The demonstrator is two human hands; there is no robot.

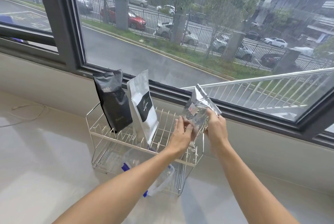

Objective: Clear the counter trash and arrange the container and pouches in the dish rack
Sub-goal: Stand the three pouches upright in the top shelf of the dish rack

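A white wire dish rack (101,134) stands on the pale counter below the window. In its upper tier a black pouch (113,100) leans at the left and a white pouch with a black label (143,104) stands beside it. A crinkled silver foil pouch (198,108) is upright over the rack's right end. My left hand (182,133) grips its lower left side and my right hand (216,126) grips its right side. A clear plastic container with blue clips (162,178) lies in the rack's lower tier, partly hidden by my left forearm.
A thin white cord (27,113) lies looped on the counter at the far left. The dark window frame (180,93) and low wall run right behind the rack. Bare counter extends in front of and to both sides of the rack.
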